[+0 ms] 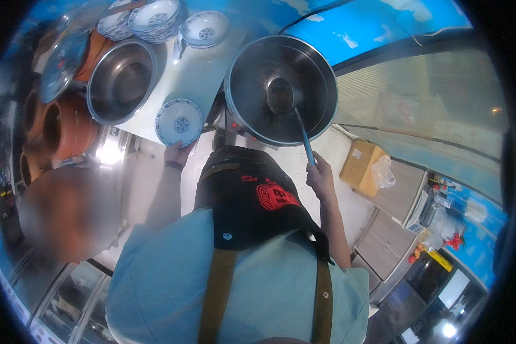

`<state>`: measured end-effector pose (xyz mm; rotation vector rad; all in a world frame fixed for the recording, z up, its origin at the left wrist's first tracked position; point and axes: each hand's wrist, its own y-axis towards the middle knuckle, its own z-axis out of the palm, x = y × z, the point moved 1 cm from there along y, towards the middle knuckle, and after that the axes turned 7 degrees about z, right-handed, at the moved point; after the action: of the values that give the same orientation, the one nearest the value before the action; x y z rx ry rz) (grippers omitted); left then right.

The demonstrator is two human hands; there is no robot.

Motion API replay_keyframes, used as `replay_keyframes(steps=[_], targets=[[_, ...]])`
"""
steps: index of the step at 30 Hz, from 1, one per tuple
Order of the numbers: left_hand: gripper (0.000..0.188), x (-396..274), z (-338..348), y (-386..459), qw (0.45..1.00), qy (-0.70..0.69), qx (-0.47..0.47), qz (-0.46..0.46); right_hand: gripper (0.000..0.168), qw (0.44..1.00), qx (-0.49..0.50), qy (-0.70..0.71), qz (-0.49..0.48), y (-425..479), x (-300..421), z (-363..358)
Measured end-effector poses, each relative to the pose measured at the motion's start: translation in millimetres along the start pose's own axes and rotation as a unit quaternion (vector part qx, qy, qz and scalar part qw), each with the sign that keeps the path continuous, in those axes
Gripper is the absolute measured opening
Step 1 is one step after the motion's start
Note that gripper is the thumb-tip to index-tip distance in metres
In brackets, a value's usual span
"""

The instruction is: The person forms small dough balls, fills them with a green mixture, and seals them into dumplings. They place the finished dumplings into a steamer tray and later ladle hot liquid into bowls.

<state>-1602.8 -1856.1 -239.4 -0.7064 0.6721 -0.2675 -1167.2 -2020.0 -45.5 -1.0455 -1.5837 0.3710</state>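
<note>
My left hand grips the near rim of a white bowl with a blue pattern, held at the front edge of a white table. The thumb lies over the rim. In my right hand is the blue handle of a ladle. Its round metal scoop is down inside a large deep metal pot, which stands to the right of the table. Dark contents show in the pot, too dim to identify.
On the table stand a wide metal basin and stacks of patterned bowls. Brown clay pots and a glass lid are at the left. A cardboard box sits on a cabinet at the right.
</note>
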Motion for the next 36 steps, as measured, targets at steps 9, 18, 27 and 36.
replay_keyframes(steps=[9, 18, 27, 36], targets=[[0.050, -7.8, -4.0, 34.9, 1.000, -0.007, -0.010, -0.026, 0.052, 0.969, -0.082, -0.216, -0.090, 20.1, 18.4, 19.0], [0.044, -24.5, -3.1, 45.8, 0.997, 0.070, -0.021, -0.036, 0.053, 0.993, -0.081, -0.087, -0.025, 43.2, 27.5, 22.6], [0.031, -109.0, 30.9, 22.8, 0.811, 0.496, 0.178, -0.253, 0.012, 0.944, 0.064, 0.295, 0.132, 57.6, 39.0, 56.5], [0.025, -102.8, 155.0, 121.7, 0.912, 0.397, 0.084, 0.062, 0.007, 0.905, 0.131, 0.368, 0.170, 65.5, 56.6, 86.3]])
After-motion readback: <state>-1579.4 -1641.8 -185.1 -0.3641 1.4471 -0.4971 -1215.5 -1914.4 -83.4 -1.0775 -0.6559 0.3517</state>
